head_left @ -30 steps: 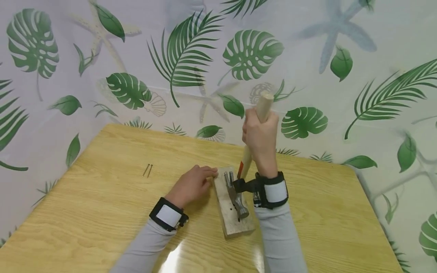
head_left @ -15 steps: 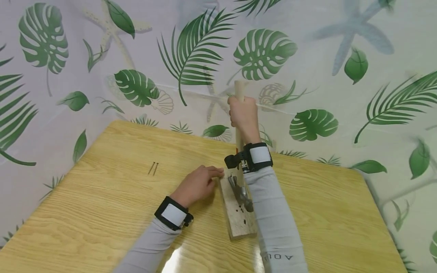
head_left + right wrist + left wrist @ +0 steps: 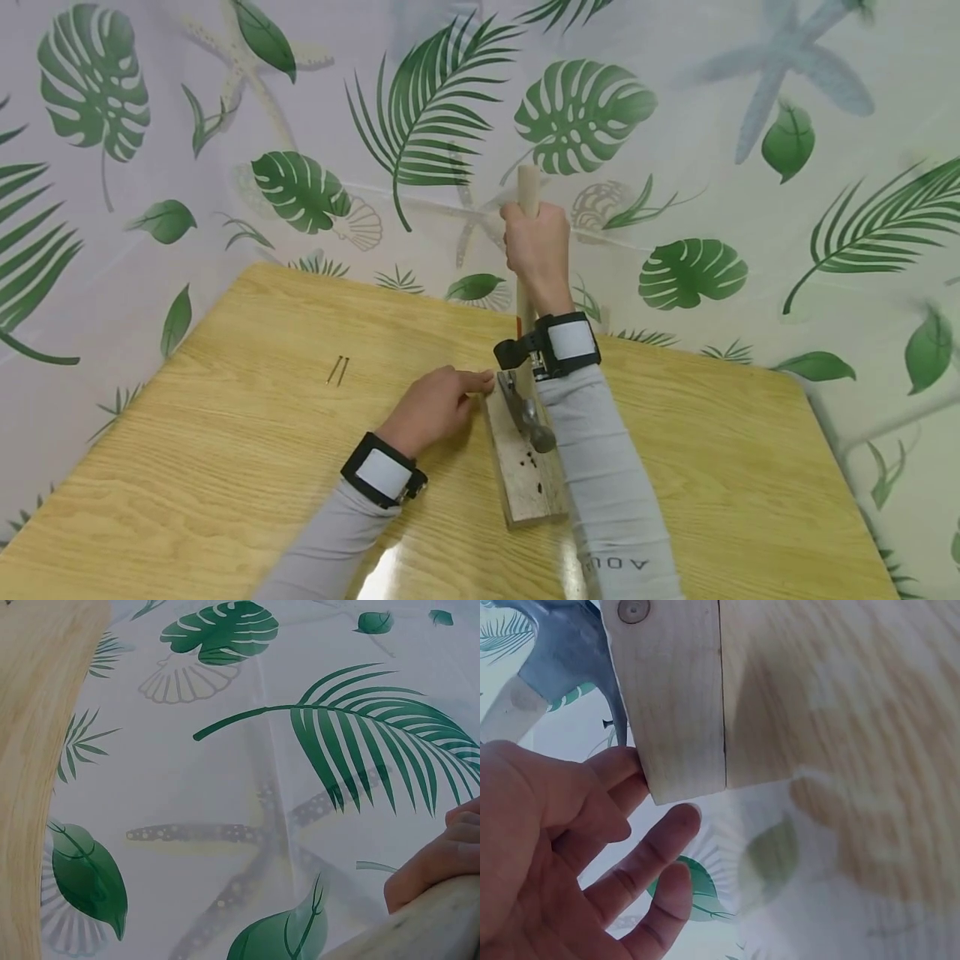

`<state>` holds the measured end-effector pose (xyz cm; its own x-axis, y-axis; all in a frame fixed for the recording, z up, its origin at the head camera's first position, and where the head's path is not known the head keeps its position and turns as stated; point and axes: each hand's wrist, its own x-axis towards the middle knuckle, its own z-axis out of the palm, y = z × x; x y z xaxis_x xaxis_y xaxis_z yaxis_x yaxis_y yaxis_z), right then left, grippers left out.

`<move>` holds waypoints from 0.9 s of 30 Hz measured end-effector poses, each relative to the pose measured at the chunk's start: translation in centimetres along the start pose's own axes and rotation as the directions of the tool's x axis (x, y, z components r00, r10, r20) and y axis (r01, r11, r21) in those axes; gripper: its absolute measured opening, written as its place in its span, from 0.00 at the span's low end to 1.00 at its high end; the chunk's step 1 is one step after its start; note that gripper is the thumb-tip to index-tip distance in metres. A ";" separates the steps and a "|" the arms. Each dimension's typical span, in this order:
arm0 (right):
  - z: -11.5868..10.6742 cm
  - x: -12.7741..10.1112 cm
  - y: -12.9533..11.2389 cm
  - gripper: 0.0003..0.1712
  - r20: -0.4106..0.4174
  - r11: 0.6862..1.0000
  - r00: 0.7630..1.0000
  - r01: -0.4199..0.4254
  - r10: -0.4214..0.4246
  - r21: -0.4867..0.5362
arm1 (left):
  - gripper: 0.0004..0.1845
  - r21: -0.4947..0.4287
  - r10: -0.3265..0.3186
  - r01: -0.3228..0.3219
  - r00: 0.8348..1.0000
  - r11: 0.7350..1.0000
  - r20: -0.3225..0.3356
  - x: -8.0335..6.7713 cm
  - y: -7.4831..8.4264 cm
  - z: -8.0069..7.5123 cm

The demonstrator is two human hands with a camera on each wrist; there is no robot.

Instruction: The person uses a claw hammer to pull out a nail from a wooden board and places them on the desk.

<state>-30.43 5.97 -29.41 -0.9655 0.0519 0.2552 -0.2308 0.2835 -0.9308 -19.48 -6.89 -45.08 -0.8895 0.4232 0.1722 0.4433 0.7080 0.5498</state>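
My right hand (image 3: 538,250) grips the pale wooden handle of a claw hammer (image 3: 528,185), which stands nearly upright. The hammer's metal head lies low over the far part of a wooden block (image 3: 517,479), claw toward the far end. Several small dark marks dot the block's top. In the left wrist view, a small nail (image 3: 609,724) shows beside the claw. My left hand (image 3: 431,408) touches the block's far left corner with its fingertips, the other fingers loosely bent and apart. In the right wrist view only part of my right hand (image 3: 442,859) shows, at the edge.
Two loose nails (image 3: 339,371) lie side by side on the wood-grain table (image 3: 247,467), left of the block. A leaf-patterned cloth (image 3: 450,108) hangs behind the table's far edge.
The hammer handle has swung from leaning right to nearly upright, my right hand moving left with it. Since half a second ago, the hammer head has shifted slightly toward the block's far end.
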 end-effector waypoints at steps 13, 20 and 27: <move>-1.4 -1.9 -0.6 0.19 -0.122 0.985 0.979 0.171 -0.166 0.034 | 0.18 -0.014 -0.011 0.012 1.000 1.000 0.025 -0.1 0.4 -0.2; -3.1 -6.6 -0.9 0.18 -0.229 0.912 0.921 0.362 -0.316 0.194 | 0.20 0.012 -0.024 0.023 0.998 1.000 0.058 -0.2 0.3 -0.5; -4.1 -9.6 -1.0 0.17 -0.291 0.842 0.873 0.468 -0.392 0.269 | 0.21 0.055 -0.057 0.053 0.996 0.997 0.073 -0.1 0.3 -0.2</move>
<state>-20.46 9.08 -29.85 -0.7172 0.2129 0.6636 -0.6783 0.0055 -0.7348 -19.26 -6.90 -44.76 -0.9030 0.4220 0.0802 0.4006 0.7597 0.5122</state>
